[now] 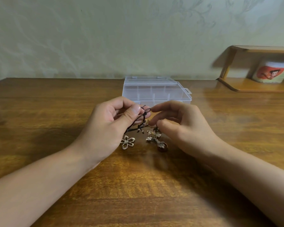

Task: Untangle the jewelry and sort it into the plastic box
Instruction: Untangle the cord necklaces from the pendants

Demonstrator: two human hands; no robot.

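My left hand (115, 122) pinches a black cord (138, 121) between thumb and fingers, lifted a little above the wooden table (138, 185). The cord loops at the top and runs down into a tangle with small metal bits. My right hand (175, 122) hovers just right of the loop, fingers loosely curved, fingertips near the cord; I cannot tell whether they touch it. Below lie a silver flower pendant (127, 142) and an ornate cross pendant (155, 139). The clear plastic box (156, 92), with compartments and its lid open, stands behind my hands.
A small wooden shelf (256, 86) sits at the table's back right, with a printed white cup (271, 72) on it. A pale patterned wall runs along the table's far edge.
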